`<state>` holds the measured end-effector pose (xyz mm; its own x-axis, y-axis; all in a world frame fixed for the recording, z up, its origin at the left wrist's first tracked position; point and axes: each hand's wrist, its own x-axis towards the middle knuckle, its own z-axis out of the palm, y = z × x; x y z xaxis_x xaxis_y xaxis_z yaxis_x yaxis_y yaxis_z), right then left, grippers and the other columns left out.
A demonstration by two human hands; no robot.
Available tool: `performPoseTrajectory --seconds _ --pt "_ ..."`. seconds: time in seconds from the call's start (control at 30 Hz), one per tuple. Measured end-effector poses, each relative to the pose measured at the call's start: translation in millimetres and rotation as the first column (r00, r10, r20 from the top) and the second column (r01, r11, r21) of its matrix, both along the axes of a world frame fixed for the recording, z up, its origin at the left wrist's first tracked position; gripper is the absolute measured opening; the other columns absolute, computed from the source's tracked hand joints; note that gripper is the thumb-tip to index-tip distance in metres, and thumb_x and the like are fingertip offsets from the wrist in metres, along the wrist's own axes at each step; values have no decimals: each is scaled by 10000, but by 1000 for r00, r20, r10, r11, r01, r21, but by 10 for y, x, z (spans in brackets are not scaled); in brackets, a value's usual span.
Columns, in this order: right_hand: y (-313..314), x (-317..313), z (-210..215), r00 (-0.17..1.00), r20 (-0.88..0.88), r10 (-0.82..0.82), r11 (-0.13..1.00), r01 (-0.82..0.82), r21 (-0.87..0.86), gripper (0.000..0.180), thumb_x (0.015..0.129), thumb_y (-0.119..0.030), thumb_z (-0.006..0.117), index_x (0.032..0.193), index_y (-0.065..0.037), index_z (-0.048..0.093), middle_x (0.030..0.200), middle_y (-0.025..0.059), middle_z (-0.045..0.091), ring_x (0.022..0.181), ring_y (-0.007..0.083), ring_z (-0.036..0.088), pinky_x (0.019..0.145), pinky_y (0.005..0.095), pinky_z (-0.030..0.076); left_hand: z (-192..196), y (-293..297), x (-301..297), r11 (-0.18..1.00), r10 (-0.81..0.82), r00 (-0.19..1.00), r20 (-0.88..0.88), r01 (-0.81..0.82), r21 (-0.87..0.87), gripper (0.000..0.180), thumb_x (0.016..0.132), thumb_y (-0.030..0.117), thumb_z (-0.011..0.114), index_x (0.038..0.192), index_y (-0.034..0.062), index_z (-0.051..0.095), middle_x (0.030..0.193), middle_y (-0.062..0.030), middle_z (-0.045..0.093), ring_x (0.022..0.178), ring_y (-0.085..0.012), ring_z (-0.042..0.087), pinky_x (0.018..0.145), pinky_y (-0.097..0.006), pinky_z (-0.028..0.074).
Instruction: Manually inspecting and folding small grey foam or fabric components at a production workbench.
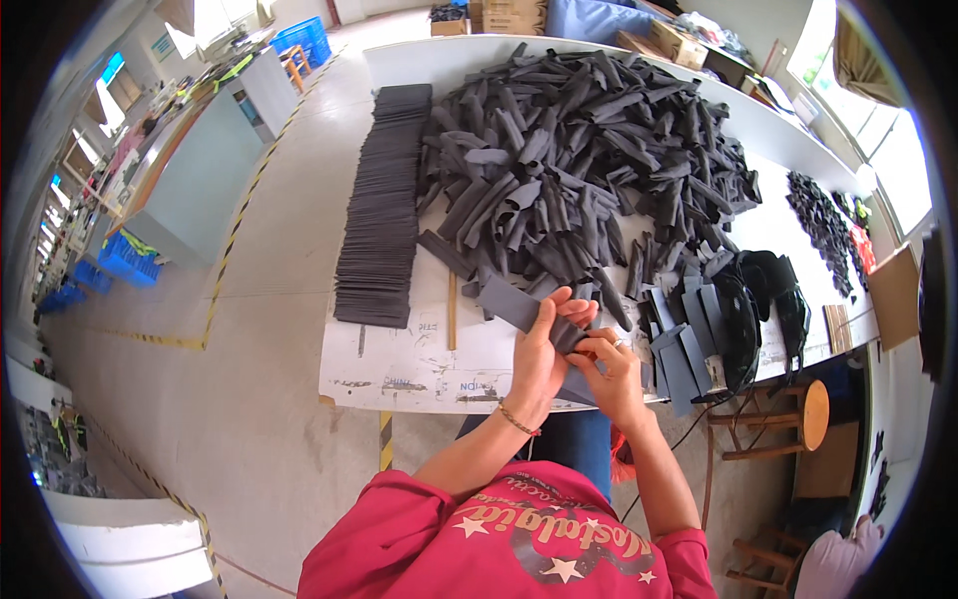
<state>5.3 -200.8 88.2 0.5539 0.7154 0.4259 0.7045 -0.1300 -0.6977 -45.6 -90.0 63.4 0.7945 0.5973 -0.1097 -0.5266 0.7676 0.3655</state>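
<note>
Both hands are at the near edge of a white table (359, 364), on a dark grey fabric piece (507, 302) with a flat, strip-like end. My left hand (541, 351) holds it between thumb and fingers, and the flat end sticks out to the left. My right hand (614, 377) pinches the same piece beside the left fingers. Beyond them lies a big heap of curled dark grey pieces (559, 150). Left of the heap runs a long, neat row of similar flat pieces (377, 210), packed closely together. Part of the held piece is hidden by my fingers.
Grey flat pieces (682, 344) lean beside a glossy black object (740, 329) at the table's right. A thin wooden stick (452, 311) lies near the row. Small dark pieces (823, 230) lie farther right. A wooden stool (813, 416) stands below the table's right edge.
</note>
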Motion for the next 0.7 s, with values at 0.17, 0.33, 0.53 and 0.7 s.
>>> performPoseTrajectory --seconds 0.17,0.33,0.53,0.7 --pt "7 -92 -45 879 -475 -48 991 102 87 149 813 -53 725 914 32 657 1019 79 587 890 138 602 736 263 503 99 29 0 988 14 1000 -15 -11 154 420 997 307 506 1224 -46 507 1043 -183 669 1097 -343 615 1031 -450 446" --pt "122 -214 -95 700 -710 -73 933 301 200 115 837 -60 719 829 12 629 1037 36 520 920 94 534 766 220 455 172 74 6 970 69 998 8 -69 234 402 999 309 497 1194 -40 532 1066 -177 664 1123 -326 602 1048 -451 426" --pt "3 -130 -37 567 -823 -40 939 302 163 211 886 -176 697 886 22 625 950 54 614 766 95 583 673 240 488 130 89 -6 946 1 999 52 -17 323 344 1016 283 460 1172 -8 557 1069 -157 672 1177 -342 567 1075 -471 406" --pt "117 -86 23 514 -853 92 932 258 256 211 931 -201 652 892 5 630 800 -11 612 731 77 565 687 250 496 118 94 -41 950 -80 993 92 48 309 336 987 281 529 1163 1 587 1087 -173 677 1222 -347 538 1089 -465 377"
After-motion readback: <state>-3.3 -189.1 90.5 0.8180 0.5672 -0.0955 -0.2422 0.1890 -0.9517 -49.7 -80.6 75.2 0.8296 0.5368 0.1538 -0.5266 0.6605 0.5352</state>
